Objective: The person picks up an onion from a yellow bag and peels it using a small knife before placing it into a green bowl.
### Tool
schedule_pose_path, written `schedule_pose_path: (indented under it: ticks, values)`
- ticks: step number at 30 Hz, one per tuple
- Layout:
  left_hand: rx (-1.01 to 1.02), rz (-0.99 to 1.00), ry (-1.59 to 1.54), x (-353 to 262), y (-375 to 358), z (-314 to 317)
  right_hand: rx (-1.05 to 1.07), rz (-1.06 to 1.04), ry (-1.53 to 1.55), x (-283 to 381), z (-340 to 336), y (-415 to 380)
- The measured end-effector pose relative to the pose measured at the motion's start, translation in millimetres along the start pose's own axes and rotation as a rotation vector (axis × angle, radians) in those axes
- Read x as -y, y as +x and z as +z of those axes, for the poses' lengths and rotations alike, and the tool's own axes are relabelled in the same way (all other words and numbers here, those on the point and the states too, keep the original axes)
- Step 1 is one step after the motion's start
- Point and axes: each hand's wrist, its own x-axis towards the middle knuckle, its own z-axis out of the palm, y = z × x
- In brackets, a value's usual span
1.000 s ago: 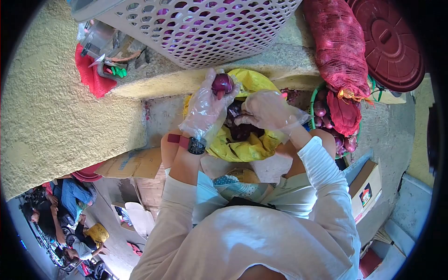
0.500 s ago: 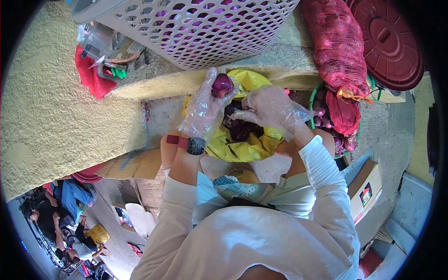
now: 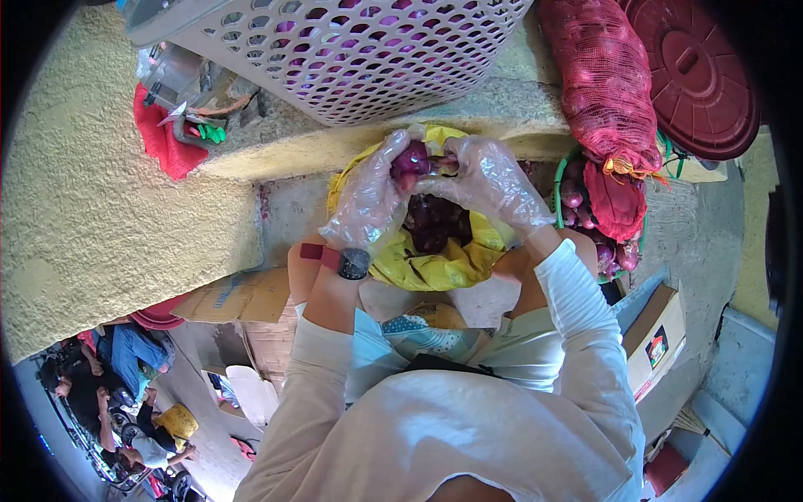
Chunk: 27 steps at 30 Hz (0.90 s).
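Note:
My left hand (image 3: 368, 197), in a clear plastic glove, grips a red onion (image 3: 410, 161) above a yellow sack. My right hand (image 3: 498, 184), gloved the same way, is at the onion's right side. Its thumb and fingers pinch together on a thin brownish piece sticking out towards the onion; I cannot tell what that piece is. Below both hands the yellow sack (image 3: 418, 272) lies open between my knees, its rim folded outward. Several dark red onions (image 3: 437, 226) fill its inside.
A grey perforated basket (image 3: 376, 105) of onions stands on the ledge ahead. To the right are a full red mesh sack (image 3: 602, 84), a dark red lid (image 3: 694, 67) and a green-rimmed basket (image 3: 559, 188) of onions. Cardboard (image 3: 234, 297) lies left; people (image 3: 109, 402) sit beyond.
My right hand has risen from over the sack's opening to the onion, its fingers now pinched beside it. The onion has turned and shifted slightly right in my left hand.

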Motion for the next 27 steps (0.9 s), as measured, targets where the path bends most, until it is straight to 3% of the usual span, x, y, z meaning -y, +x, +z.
schedule_pose_path:
  ticks: [14, 21, 25, 27]
  values:
    - [0.196, -0.041, 0.059, -0.4, 5.1, -10.4, 0.155, 0.071, 0.05, 7.4, -9.7, 1.9]
    - [0.128, -0.028, 0.058, 0.8, 4.5, -5.1, 0.237, -0.012, -0.061, -3.8, -3.2, 0.4]
    - [0.132, -0.059, 0.062, -2.8, 2.1, -3.5, 0.226, -0.013, -0.102, 5.9, -10.4, 0.2]
    - [0.153, -0.06, 0.053, -0.8, 3.5, -5.4, 0.098, 0.024, 0.053, 9.6, -10.0, 0.2]
